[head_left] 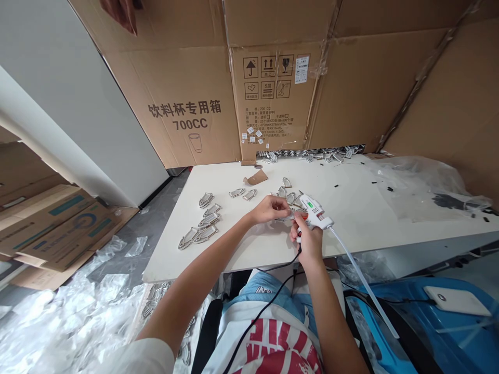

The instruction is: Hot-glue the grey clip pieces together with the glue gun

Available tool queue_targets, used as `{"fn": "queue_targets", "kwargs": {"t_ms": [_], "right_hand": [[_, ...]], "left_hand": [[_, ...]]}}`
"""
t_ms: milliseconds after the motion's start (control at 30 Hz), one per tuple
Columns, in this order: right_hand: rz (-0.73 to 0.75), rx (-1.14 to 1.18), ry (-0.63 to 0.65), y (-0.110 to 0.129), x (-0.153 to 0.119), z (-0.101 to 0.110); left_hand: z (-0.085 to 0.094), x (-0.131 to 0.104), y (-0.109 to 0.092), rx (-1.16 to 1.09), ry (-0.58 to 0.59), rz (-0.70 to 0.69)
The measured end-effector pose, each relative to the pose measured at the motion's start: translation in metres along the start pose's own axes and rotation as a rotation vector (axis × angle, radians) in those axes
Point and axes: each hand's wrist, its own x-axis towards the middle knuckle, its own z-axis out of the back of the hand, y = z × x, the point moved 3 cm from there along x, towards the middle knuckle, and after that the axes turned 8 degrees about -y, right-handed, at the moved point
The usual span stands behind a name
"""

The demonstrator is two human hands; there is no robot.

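Note:
A white glue gun point(315, 212) with a green label is in my right hand point(307, 240), its nozzle pointing up and left and a long glue stick trailing from its back. Beside it, my left hand point(271, 209) has its fingers pinched on a small metal frame piece point(284, 217), partly hidden by the fingers. Several like metal pieces point(286, 183) lie just behind the hands. More metal pieces point(206, 218) are grouped on the left part of the white table point(171, 259).
Large cardboard sheets point(187, 78) stand behind the table, with a pile of metal pieces point(331, 155) at their base. A clear plastic bag point(421, 187) holding black pieces lies at the right. A white power bank point(456, 301) rests on a blue chair point(421, 322).

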Motion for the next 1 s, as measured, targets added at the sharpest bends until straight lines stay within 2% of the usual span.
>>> {"fn": "queue_targets", "kwargs": {"t_ms": [233,500,700,1000], "right_hand": [[-0.032,-0.032,0.001,0.0016,-0.0019,-0.0006],[-0.011,0.038,-0.007,-0.0006,0.0012,0.0014],[-0.017,0.013,-0.029,0.0019,0.0002,0.0016],[-0.001,0.011,-0.010,0.0009,0.0006,0.0016]], "left_hand": [[-0.0002,-0.0003,0.0002,-0.012,0.003,0.002],[-0.0009,-0.0012,-0.0024,-0.144,0.051,0.024],[-0.0002,-0.0007,-0.0006,-0.067,0.052,0.048],[-0.0003,0.0007,-0.0022,-0.027,-0.012,-0.043]]}}
